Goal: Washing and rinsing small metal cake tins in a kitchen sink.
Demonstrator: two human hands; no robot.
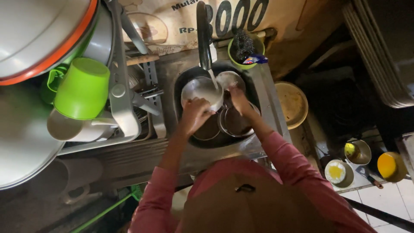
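Metal bowl (202,89) under running tap (204,39), left hand (195,113) gripping its near rim

Silvery steel bowl (201,90) and steel dishes (235,121) lie in a dark grey sink (183,77), pink sleeves (288,159) frame it, a bright green cup (83,88) hangs beside a white mug (73,127), an orange-rimmed grey basin (41,34) sits above, and yellow-filled bowls (390,166) stand at right.
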